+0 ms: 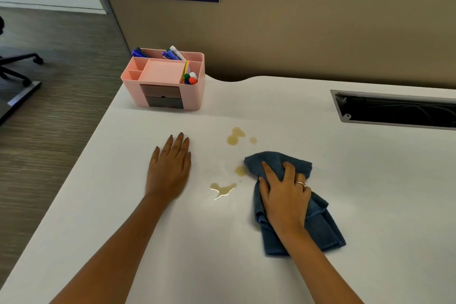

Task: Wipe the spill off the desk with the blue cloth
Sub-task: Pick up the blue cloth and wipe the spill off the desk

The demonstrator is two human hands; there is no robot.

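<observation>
Wipe just starting: right hand [283,195] clutches blue cloth [296,205] at frame centre-right, touching nearest spill [223,189] patch. Left hand [170,168] flat, fingers spread. Next: sweep left.

Blue cloth [278,164], tan spill [235,136], pink organiser [162,76]

we see two bare forearms with no sleeves entering from the bottom of the frame. our left hand [170,170] wears nothing and has longish nails; our right hand [283,195] carries a thin ring [301,184] on one finger.
</observation>
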